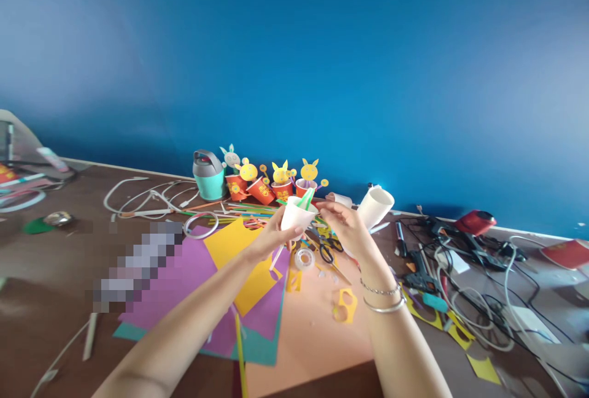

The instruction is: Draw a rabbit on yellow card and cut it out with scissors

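A white paper cup (294, 219) sits tilted in my left hand (275, 232), whose fingers and thumb are closed around its side. Green strips (306, 199) stick up out of the cup's mouth. To the right of the rim is my right hand (345, 220), its fingers partly stretched and slightly bent toward the cup. I see nothing clearly held in it, though its fingertips are small in view. Under the hands lie a clear roll of tape (304, 259) and black-handled scissors (327, 253).
Behind stand red cups (261, 191) with yellow paper animal heads, a teal container (209, 178) and a white roll (375, 206). Yellow sheets (248, 275) and purple sheets (170, 290) cover the left. Glue gun (419, 275), cables (478, 318) and yellow scraps (483, 368) lie right.
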The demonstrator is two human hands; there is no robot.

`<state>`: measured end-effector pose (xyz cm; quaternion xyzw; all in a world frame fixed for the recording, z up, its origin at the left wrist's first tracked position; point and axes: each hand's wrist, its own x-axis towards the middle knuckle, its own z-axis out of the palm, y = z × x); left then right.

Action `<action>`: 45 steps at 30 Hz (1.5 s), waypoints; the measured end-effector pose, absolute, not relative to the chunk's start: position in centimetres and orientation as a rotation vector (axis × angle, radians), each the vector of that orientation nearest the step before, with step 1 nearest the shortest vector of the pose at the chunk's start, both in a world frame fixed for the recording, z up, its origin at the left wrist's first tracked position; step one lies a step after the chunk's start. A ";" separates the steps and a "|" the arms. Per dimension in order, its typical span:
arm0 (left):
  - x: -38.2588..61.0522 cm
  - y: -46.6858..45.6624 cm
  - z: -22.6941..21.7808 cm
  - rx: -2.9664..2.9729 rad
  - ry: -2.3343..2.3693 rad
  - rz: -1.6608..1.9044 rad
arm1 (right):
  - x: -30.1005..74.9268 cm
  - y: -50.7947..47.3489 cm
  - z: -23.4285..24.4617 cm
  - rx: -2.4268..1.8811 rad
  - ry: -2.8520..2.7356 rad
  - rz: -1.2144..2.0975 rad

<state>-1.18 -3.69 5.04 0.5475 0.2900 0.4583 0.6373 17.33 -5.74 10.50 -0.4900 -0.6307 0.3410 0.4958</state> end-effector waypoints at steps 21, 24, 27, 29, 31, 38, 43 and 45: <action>-0.3 -5.0 5.6 1.297 0.593 0.919 | 17.6 -5.8 10.4 -1.047 -1.408 1.210; -0.1 -4.9 5.3 1.312 0.600 0.969 | 17.5 -6.0 10.6 -0.990 -1.467 1.326; 0.0 -4.6 5.3 1.337 0.638 1.166 | 17.1 -6.2 10.7 -1.002 -1.494 1.310; 0.0 -4.4 5.4 1.303 0.681 1.301 | 16.9 -6.3 10.7 -1.027 -1.491 1.271; -0.1 -4.1 5.6 1.261 0.717 1.373 | 16.9 -6.2 10.5 -1.063 -1.519 1.206; -0.5 -3.7 5.5 1.258 0.783 1.442 | 17.4 -5.5 9.7 -1.053 -1.623 1.204; -0.7 -4.0 5.6 1.211 0.816 1.351 | 17.9 -5.5 9.7 -1.067 -1.639 1.227; -0.8 -4.1 5.7 1.202 0.804 1.329 | 18.0 -5.5 9.8 -1.074 -1.636 1.251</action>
